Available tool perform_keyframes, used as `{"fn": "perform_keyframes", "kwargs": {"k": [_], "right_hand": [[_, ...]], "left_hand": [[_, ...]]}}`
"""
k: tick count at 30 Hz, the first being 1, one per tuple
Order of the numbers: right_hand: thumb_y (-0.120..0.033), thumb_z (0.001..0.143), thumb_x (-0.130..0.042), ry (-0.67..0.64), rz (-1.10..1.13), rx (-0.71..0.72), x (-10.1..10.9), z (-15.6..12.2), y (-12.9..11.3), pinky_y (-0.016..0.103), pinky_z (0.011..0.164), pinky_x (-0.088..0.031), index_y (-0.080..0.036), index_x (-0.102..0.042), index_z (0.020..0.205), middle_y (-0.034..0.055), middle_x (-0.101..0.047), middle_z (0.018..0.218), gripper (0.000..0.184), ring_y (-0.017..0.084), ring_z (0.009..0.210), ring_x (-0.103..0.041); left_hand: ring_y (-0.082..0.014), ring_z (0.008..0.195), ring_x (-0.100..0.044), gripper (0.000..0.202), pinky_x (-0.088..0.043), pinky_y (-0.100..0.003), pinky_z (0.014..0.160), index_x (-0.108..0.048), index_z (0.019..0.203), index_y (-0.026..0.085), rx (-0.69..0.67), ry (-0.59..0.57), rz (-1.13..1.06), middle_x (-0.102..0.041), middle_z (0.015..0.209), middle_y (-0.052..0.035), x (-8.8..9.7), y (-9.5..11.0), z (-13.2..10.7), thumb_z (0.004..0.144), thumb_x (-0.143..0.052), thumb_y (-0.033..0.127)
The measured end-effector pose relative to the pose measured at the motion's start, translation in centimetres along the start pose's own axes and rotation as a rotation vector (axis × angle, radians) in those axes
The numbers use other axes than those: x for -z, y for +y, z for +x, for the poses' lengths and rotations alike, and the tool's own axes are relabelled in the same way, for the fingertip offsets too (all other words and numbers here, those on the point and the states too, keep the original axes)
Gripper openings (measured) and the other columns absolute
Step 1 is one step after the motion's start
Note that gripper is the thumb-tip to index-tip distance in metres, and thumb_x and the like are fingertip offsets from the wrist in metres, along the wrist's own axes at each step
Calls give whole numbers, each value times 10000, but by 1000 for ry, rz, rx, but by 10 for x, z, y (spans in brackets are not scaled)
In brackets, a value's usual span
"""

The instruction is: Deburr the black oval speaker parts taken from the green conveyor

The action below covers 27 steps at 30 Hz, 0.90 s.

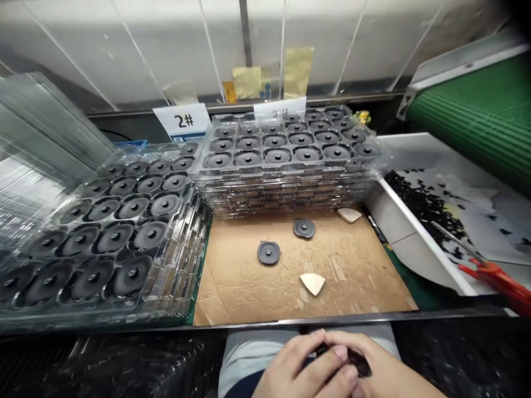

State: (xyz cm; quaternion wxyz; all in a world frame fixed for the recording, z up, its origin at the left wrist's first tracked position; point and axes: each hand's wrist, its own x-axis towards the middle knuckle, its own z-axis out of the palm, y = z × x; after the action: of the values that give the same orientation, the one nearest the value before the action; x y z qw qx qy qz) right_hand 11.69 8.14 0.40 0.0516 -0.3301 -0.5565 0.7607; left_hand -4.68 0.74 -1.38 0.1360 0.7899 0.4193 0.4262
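My left hand (pixel 305 371) and my right hand (pixel 384 366) are cupped together over my lap, below the table's front edge. Between them a dark piece (pixel 360 363) shows in part; the fingers cover the rest, so its kind cannot be told. Both hands are closed around it. On the cardboard sheet (pixel 236 287) ahead lie two dark grey rounded discs with a small central stud, a nearer disc (pixel 269 253) and a farther disc (pixel 304 228). Close to the front lies a pale three-cornered piece (pixel 313 283), and a second pale piece (pixel 349 215) rests by the back right corner.
Stacked clear trays of similar discs stand at left (pixel 157 260) and at the back (pixel 286 171). To the right, a white bin (pixel 418 237) holds small black bits, with red-handled pliers (pixel 493 273) across its edge. A green ribbed belt (pixel 477 110) rises behind it.
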Motion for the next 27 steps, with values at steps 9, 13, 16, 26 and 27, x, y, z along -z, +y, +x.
{"fn": "perform_keyframes", "kwargs": {"k": [9,13,16,26,27], "right_hand": [[-709,818,-357,271,-330,169,18,27,16,291,557,-538,-195,-641,1115,38,-648,667,658,183,567,-634],[-474,882,-484,638,-725,145,41,46,37,295,512,-520,-193,-589,1164,26,-566,766,412,147,514,-592],[-374,868,-523,661,-764,174,44,61,55,346,566,-541,-172,-608,1088,101,-562,959,311,179,612,-627],[-271,881,-514,526,-679,422,24,77,-7,292,615,-526,-266,-629,1018,29,-677,882,179,181,744,-641],[-272,891,-492,530,-666,465,17,77,-19,306,669,-527,-262,-614,1056,37,-677,949,204,190,818,-640]], "left_hand": [[-296,1240,-492,628,-399,-433,1027,-521,1277,316,722,98,-743,-548,1335,-107,-10,-27,-7,717,-679,78],[-299,1184,-544,494,-399,-439,1020,-587,1153,319,1230,508,-1428,-536,1354,-89,-5,-32,-8,692,-747,242],[-306,1180,-545,512,-366,-464,1041,-569,1148,308,1256,695,-1637,-544,1333,-79,2,-36,-9,675,-762,290],[-286,1130,-578,649,-397,-400,1022,-573,1171,205,1312,787,-1542,-604,1240,-112,1,-44,-2,583,-817,333],[-278,1127,-576,656,-423,-378,997,-584,1164,201,1319,767,-1518,-610,1230,-107,1,-44,0,570,-822,343]]}}
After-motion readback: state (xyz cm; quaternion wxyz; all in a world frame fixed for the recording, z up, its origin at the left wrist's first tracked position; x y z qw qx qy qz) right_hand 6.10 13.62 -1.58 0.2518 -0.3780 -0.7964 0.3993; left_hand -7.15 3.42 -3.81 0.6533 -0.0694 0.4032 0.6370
